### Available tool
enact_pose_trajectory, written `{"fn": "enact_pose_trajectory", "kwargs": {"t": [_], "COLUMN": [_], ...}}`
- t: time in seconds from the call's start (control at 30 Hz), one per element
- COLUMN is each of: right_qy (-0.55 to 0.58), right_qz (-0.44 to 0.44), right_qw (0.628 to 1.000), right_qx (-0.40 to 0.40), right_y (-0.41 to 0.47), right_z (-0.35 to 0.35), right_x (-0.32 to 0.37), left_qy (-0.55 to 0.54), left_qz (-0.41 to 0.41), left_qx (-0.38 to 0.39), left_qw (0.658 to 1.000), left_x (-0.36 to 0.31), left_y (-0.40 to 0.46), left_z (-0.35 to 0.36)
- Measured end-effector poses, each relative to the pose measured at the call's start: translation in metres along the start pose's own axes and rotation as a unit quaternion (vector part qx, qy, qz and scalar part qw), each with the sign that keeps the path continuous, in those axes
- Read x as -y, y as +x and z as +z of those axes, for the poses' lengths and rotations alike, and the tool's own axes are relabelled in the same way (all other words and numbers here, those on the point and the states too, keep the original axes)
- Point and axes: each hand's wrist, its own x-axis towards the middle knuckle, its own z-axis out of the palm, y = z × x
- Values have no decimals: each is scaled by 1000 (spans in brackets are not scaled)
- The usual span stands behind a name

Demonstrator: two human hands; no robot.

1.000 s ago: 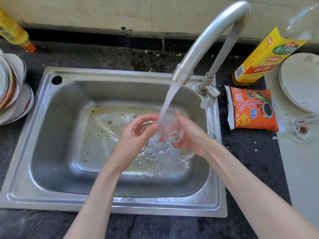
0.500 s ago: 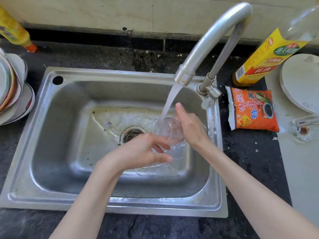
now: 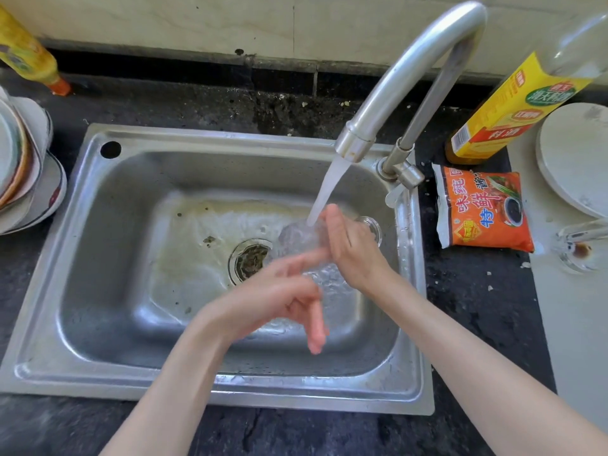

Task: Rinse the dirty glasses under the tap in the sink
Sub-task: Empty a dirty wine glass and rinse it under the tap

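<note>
One glass point(image 3: 304, 236), sideways under tap point(image 3: 394, 80)

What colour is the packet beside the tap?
Orange, with red and white lettering: the packet shows best in the head view.

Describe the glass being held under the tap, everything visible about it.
The glass is small, clear and colourless, looking like plain glass. It lies tilted on its side over the sink, its thick round base pointing right, past the right hand, which grips it around the middle. The water stream from the tap strikes it near the mouth end, which is blurred by splashing. A left hand finger reaches toward it; contact cannot be told.
</note>
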Motion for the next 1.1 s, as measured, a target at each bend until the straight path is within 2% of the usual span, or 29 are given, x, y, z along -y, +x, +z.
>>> {"fn": "enact_pose_trajectory", "kwargs": {"t": [0.03, 0.07, 0.13, 0.23, 0.33, 0.4, 0.47, 0.5, 0.6, 0.67, 0.7, 0.73, 0.77, 0.8, 0.87, 0.9, 0.97, 1.0, 1.03, 1.1], "right_qy": [0, 8, 14, 6, 59, 125, 137, 138, 144, 147, 160, 184, 197, 207, 208, 211, 205, 198, 202, 237], "right_qz": [0, 4, 20, 82, 163, 191, 177, 158, 118, 117, 135, 169, 202, 223, 216, 200, 148, 130, 126, 170], "right_qw": [1000, 1000, 1000, 995, 976, 953, 947, 952, 970, 975, 970, 956, 939, 922, 918, 925, 948, 957, 959, 941], "right_qx": [1, 2, 10, 61, 131, 200, 230, 222, 155, 115, 121, 151, 197, 237, 259, 244, 192, 165, 150, 169], "right_y": [0, -1, -4, -5, -3, -3, -4, -4, -2, 2, 4, 5, 5, 4, 1, 0, 0, -1, -1, -2], "right_z": [1, 2, 4, 6, -3, -10, -12, -12, -6, -4, -5, -7, -11, -14, -15, -13, -8, -5, -3, -4], "right_x": [-3, -5, -6, -5, -3, -3, -4, -5, -8, -10, -12, -12, -10, -10, -13, -16, -17, -17, -17, -16], "left_qy": [136, 265, 459, 627, 703, 691, 624, 580, 419, 350, 365, 407, 466, 515, 542, 522, 449, 428, 428, 466], "left_qz": [-42, -79, -120, -106, -28, 91, 184, 192, 145, 135, 117, 94, 78, 81, 122, 142, 149, 139, 120, 74], "left_qx": [-8, -15, -32, -97, -154, -193, -235, -259, -299, -260, -214, -168, -143, -149, -225, -277, -349, -360, -347, -259], "left_qw": [990, 961, 879, 766, 694, 690, 722, 748, 845, 890, 898, 893, 870, 840, 801, 794, 809, 817, 826, 843], "left_x": [2, 3, 4, 11, 17, 25, 28, 29, 32, 27, 24, 21, 18, 14, 14, 17, 22, 22, 21, 14], "left_y": [2, 3, 6, 6, 5, 6, 7, 9, 17, 20, 20, 19, 18, 17, 16, 17, 20, 21, 20, 17], "left_z": [-1, -3, -5, -5, -11, -24, -28, -28, -20, -16, -15, -14, -15, -16, -16, -13, -8, -6, -7, -12]}}
